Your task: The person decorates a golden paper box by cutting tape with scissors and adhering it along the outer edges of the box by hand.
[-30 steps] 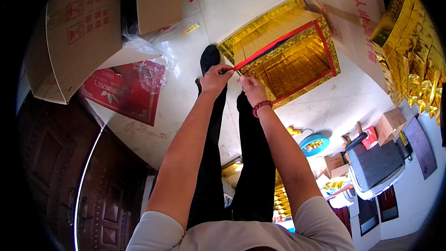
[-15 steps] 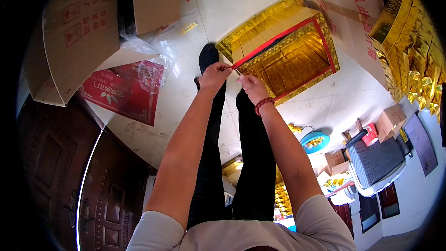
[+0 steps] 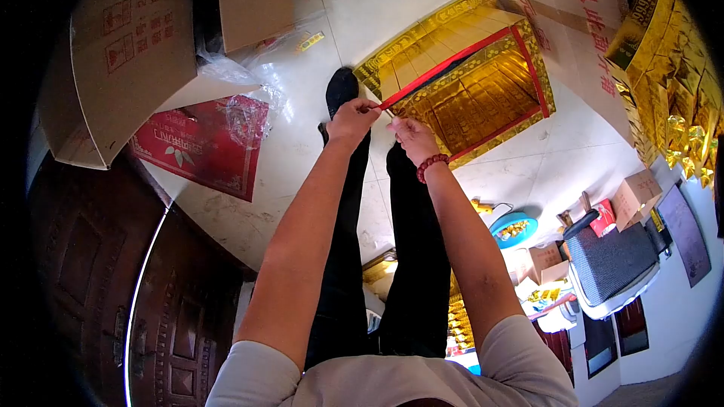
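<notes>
A shiny gold paper box (image 3: 483, 90) with an open front stands on the floor beyond my feet. Red tape (image 3: 452, 68) borders its opening. My left hand (image 3: 353, 122) pinches the end of the red tape at the box's near left corner. Just to the right, my right hand (image 3: 415, 141), with a red bead bracelet (image 3: 430, 166) at the wrist, has its fingers pinched close to the same corner. Something thin and pale shows at its fingertips, too small to name.
Large cardboard cartons stand at left (image 3: 136, 45) and right (image 3: 558, 22). A flattened red bag (image 3: 200, 143) with clear plastic lies on the floor. Gold foil pieces (image 3: 671, 68) hang at far right. A blue basin (image 3: 513, 231) and a grey chair (image 3: 611, 260) are behind on the right.
Both hands stay at the box's corner with nearly the same pinch. The whole view has shifted slightly; no thing has visibly been taken or let go.
</notes>
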A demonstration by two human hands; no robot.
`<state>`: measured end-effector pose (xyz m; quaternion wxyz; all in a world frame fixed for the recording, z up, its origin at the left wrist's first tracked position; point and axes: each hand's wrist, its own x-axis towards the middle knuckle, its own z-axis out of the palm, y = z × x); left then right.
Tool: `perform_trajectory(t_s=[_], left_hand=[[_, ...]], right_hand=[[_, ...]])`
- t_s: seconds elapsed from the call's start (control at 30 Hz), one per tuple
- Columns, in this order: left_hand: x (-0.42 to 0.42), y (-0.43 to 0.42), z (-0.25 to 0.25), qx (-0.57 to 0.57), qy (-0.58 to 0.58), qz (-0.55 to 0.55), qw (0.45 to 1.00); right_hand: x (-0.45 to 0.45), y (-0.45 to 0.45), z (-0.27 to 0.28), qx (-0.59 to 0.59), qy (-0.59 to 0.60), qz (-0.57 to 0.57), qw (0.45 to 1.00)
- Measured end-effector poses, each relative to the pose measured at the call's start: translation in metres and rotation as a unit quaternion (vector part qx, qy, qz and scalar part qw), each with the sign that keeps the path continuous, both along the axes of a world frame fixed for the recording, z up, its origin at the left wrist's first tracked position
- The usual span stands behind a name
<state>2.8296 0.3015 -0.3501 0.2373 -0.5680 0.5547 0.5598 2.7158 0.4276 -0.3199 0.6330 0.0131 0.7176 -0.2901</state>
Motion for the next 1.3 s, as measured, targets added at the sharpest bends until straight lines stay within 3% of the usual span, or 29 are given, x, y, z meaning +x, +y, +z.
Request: perform_trajectory(t_s=[0.4,0.5,0.7,0.9,1.0,1.07,1.3], left_hand=[[-0.005,0.002,-0.003,0.002,-0.037,-0.019,0.999],[-0.009,-0.003,0.003,0.007,-0.051,-0.024,0.998],[0.000,0.005,-0.015,0.010,-0.039,-0.012,0.999],[-0.003,-0.002,-0.008,0.018,-0.041,-0.013,0.999],[-0.006,-0.005,-0.005,0.024,-0.064,-0.013,0.998],[-0.010,-0.006,-0.001,0.029,-0.076,-0.012,0.997],[0.005,0.001,-0.023,0.091,-0.017,0.064,0.994]], right_hand=[[-0.006,0.008,-0.002,-0.033,-0.012,0.005,0.999],[-0.008,0.008,0.000,0.010,-0.012,0.043,0.999],[-0.008,0.002,0.009,0.018,-0.074,-0.013,0.997],[0.004,0.006,-0.003,0.005,-0.034,-0.033,0.999],[0.008,0.009,0.000,0.037,-0.003,0.027,0.999],[0.012,0.012,-0.003,0.015,-0.001,-0.012,1.000],[0.005,0.010,0.000,0.017,-0.056,-0.034,0.998]])
